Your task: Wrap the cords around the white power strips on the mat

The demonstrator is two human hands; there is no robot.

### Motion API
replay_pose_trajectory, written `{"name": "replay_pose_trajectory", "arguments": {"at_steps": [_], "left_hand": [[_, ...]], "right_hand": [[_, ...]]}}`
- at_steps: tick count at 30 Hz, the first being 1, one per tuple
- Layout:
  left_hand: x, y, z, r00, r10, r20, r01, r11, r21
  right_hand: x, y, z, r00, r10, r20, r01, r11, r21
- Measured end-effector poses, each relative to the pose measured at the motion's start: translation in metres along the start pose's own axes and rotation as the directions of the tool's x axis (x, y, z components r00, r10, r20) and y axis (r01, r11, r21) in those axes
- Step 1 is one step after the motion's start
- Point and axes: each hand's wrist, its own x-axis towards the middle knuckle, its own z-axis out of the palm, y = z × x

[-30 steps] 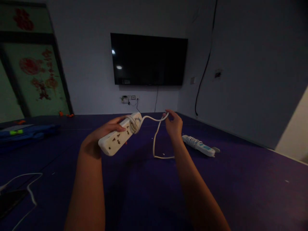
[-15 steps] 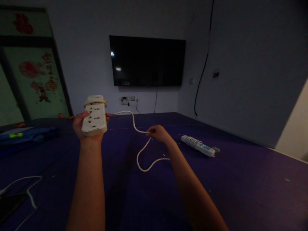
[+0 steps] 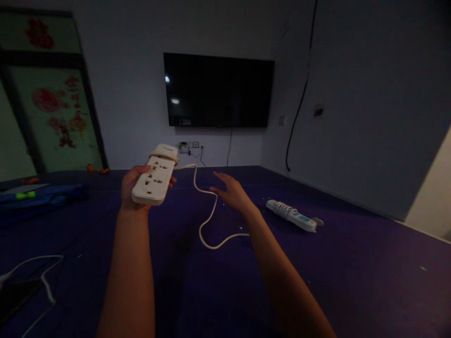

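A white power strip (image 3: 154, 180) is tilted in my left hand (image 3: 132, 185), with the thumb on its socket face and fingertips showing at the far edge. One or more turns of its cord wrap around the upper end. From there the cord (image 3: 201, 225) runs right, dips in a loose curve and passes behind my right forearm, where its end is hidden. My right hand (image 3: 230, 190) is open beside the cord, thumb and fingers apart and nothing between them.
A second power strip (image 3: 291, 216), its cord coiled tightly around it, lies on the purple surface (image 3: 352, 277) at right. Blue cloth (image 3: 52, 195) lies at left; nearer is a white cable (image 3: 45, 279) by a dark flat object. A television (image 3: 218, 91) hangs on the far wall.
My right hand has let go of the cord and opened. The left hand has turned and moved the power strip to the right. The freed cord has dropped slightly.
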Motion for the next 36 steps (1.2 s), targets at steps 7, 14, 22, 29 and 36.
{"name": "replay_pose_trajectory", "arguments": {"at_steps": [7, 14, 22, 29, 36], "left_hand": [[-0.004, -0.002, 0.009, 0.946, -0.188, 0.266, 0.14, 0.972, 0.188], [-0.014, -0.012, 0.021, 0.905, -0.213, 0.369, 0.147, 0.969, 0.198], [-0.02, -0.016, 0.023, 0.838, -0.369, 0.401, 0.284, 0.924, 0.256], [-0.021, -0.022, 0.022, 0.838, -0.43, 0.335, 0.349, 0.896, 0.275], [-0.019, -0.015, 0.025, 0.894, -0.389, 0.222, 0.328, 0.906, 0.267]], "right_hand": [[0.004, -0.011, -0.004, 0.987, -0.13, -0.098, 0.135, 0.99, 0.044], [0.006, -0.006, -0.004, 0.992, -0.086, -0.087, 0.087, 0.996, 0.005], [0.002, -0.004, -0.017, 0.999, 0.024, -0.024, -0.026, 0.992, -0.124], [-0.002, -0.007, -0.018, 0.967, 0.139, -0.211, -0.176, 0.97, -0.169], [-0.004, -0.003, -0.025, 0.861, 0.202, -0.467, -0.283, 0.953, -0.11]]}}
